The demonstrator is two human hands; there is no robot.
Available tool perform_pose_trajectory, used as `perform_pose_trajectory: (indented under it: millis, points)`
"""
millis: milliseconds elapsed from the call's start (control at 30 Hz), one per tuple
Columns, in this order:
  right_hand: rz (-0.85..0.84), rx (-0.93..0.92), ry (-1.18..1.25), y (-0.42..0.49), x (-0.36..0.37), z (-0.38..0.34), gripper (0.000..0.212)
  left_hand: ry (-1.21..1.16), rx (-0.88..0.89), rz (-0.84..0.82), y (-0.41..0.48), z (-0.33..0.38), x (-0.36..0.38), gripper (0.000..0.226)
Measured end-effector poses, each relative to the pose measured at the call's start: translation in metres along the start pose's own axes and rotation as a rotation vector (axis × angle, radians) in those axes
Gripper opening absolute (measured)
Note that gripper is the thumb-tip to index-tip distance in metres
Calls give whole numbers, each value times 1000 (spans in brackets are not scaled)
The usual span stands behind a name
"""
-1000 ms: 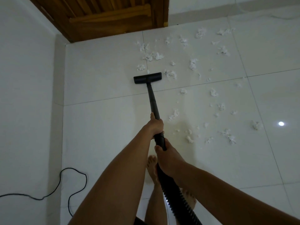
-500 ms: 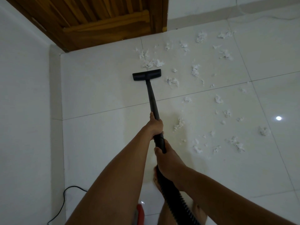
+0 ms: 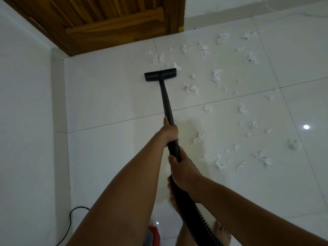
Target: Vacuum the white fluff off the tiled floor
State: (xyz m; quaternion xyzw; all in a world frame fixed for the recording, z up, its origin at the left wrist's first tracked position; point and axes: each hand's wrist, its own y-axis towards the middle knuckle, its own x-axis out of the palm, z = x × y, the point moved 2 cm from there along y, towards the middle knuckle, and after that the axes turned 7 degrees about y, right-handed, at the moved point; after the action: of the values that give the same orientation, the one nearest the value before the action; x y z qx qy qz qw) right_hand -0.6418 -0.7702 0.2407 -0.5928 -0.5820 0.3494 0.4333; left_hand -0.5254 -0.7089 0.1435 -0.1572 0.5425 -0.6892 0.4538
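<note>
A black vacuum wand (image 3: 166, 102) runs from my hands to a flat black floor head (image 3: 160, 74) resting on the white tiled floor (image 3: 110, 96). My left hand (image 3: 169, 130) grips the wand higher up. My right hand (image 3: 182, 170) grips the handle end just behind it, where the ribbed black hose (image 3: 193, 215) begins. White fluff (image 3: 190, 88) lies scattered in several tufts to the right of the head and wand. One tuft (image 3: 174, 65) touches the head's far right corner.
A wooden door (image 3: 113, 22) closes the far wall. A white wall (image 3: 24, 121) runs along the left. A black power cord (image 3: 71, 219) loops at the lower left. A red vacuum body (image 3: 154, 233) and my bare feet (image 3: 222, 233) show at the bottom.
The floor head has slid forward toward the door and reached the fluff near the tile joint. The view moved forward, and the cord loop slipped mostly out of view.
</note>
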Motion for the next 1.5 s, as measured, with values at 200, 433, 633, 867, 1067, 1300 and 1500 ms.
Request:
perform_pose_trajectory:
  millis: [200, 433, 633, 867, 1067, 1300, 1500]
  points:
    - [8, -3, -22, -11, -5, 10, 42, -36, -8, -7, -12, -6, 10, 67]
    - [33, -6, -94, -38, -21, 23, 49, -25, -27, -33, -41, -12, 31, 68]
    - [35, -18, -130, -56, -25, 14, 49, -37, -49, -56, -58, -7, 31, 67]
    - [21, -9, -127, -52, -14, -5, 46, -92, -62, -64, -51, 2, 14, 68]
    - [8, 9, -111, -30, -13, -23, 45, -85, -51, -37, -28, 16, 3, 68]
    - [-6, -7, -83, 2, -3, -52, 41, -81, -32, -16, 5, 38, -25, 67]
    - [-8, 1, -57, 23, 0, -75, 39, -83, -29, -8, 25, 58, -42, 68]
